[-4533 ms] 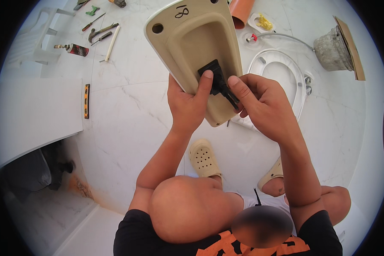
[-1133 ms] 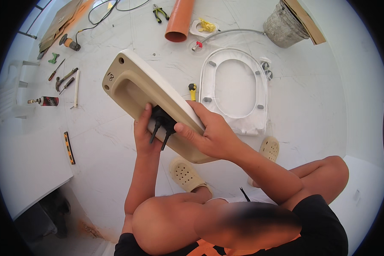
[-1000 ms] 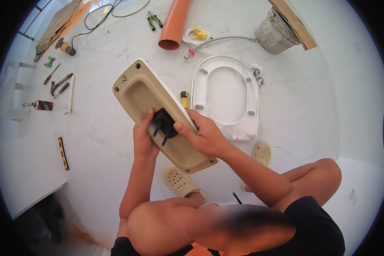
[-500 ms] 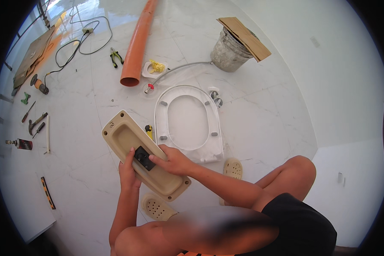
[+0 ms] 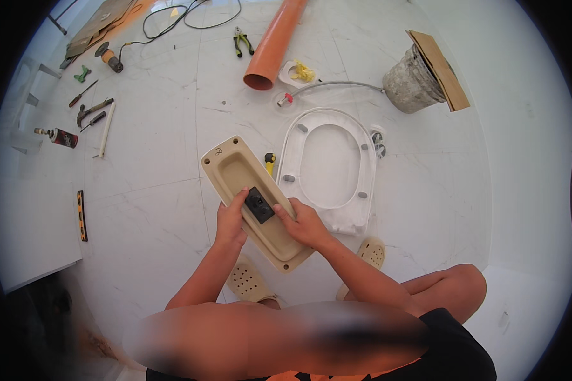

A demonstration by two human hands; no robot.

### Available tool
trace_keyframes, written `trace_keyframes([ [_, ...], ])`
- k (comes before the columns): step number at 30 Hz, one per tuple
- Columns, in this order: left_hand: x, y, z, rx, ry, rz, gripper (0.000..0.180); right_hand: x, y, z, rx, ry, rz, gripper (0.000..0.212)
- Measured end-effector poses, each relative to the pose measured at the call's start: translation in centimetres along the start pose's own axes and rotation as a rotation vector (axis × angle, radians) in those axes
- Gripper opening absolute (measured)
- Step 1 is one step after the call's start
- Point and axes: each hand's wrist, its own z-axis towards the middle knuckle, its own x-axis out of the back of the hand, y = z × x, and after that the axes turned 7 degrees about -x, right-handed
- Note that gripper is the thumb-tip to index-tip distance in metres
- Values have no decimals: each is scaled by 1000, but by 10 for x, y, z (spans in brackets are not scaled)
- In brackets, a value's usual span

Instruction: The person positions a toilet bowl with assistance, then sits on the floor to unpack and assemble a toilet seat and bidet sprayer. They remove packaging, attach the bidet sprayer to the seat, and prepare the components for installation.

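Note:
A toilet tank lid (image 5: pixel 240 166), beige underside up and white at the edge, is held at a slant between my hands. My left hand (image 5: pixel 231 222) grips its left edge, thumb on the black plastic fitting (image 5: pixel 259 205) in the middle of the recess. On the opposite edge my right hand (image 5: pixel 306 223) is closed, its thumb beside the same fitting. My fingers under the lid are hidden. Just beyond, a white toilet seat (image 5: pixel 290 149) with grey bumpers lies on the floor. Between it and the lid is a small yellow-and-black tool (image 5: pixel 269 165).
An orange pipe (image 5: pixel 276 44), pliers (image 5: pixel 242 43) and a grey hose (image 5: pixel 343 82) lie farther off. A stained bucket (image 5: pixel 410 82) with cardboard (image 5: pixel 440 71) on top stands far right. Leftward are a hammer (image 5: pixel 94 109), an angle grinder (image 5: pixel 110 58), a spray can (image 5: pixel 62 138) and a spirit level (image 5: pixel 81 216).
My view has turned left, so the floor things sit farther right in the picture. Both hands keep hold of the lid, with little change in grip.

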Motion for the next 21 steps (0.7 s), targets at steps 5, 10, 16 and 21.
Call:
trace_keyframes([
  [5, 8, -2, 1, 33, 8, -35, 48, 38, 25, 31, 65, -19, 112, 63],
  [10, 25, 19, 5, 10, -101, -99, 42, 236, 56, 114, -69, 653, 740, 53],
  [16, 57, 44, -3, -105, -46, -104, 41, 484, 80, 137, -97, 1249, 1094, 88],
  [21, 76, 51, -28, -160, -11, -107, 41, 588, 106, 168, 86, 947, 1241, 76],
])
